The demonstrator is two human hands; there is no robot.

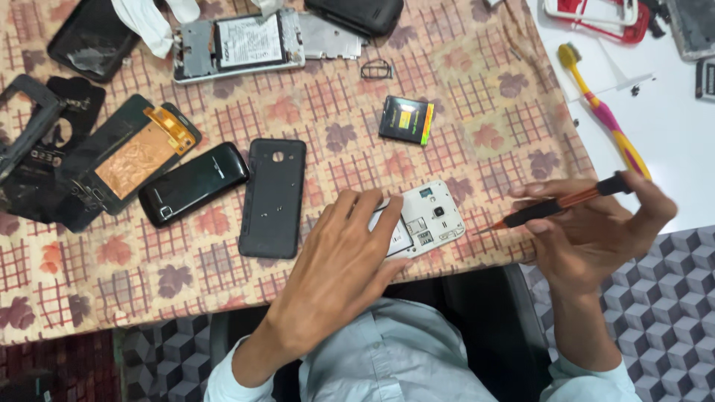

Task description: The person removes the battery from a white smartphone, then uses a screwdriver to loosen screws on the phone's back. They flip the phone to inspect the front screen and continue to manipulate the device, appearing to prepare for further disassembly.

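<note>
**Open phone under my left hand, screwdriver in my right**

My left hand (339, 257) lies flat on the near end of the white phone (428, 219), fingers spread narrow and pressing it to the cloth (477, 97). The phone rests at the table's near edge, back cover off, its long axis running from lower left to upper right. Its uncovered far end shows the camera square and card slots just past my fingertips (387, 212); the near half is hidden beneath my palm.

My right hand (592, 231) pinches a screwdriver (562, 202) between thumb and fingers, closed on its black and orange shaft. The tool lies nearly level, tip pointing left toward the phone's right edge, near it but apart.

Left of my hand lies a black back cover (272, 197), upright on its long axis, with a round camera hole near the top. Beside that sits a glossy black phone (194, 184), tilted. Farther left is a dark panel (134, 156) with a copper-coloured sheet and an orange flex strip, and a heap of black frames (37, 141).

Beyond the white phone lies a small black battery (406, 119) with a yellow and green label, tilted a little. Farther off, an opened phone (238, 43) carries a battery with a white rectangular label. On the white surface (670, 126) to the right lies a toothbrush (603, 112), yellow and pink, running diagonally, with a red frame (596, 18) beyond it.
</note>
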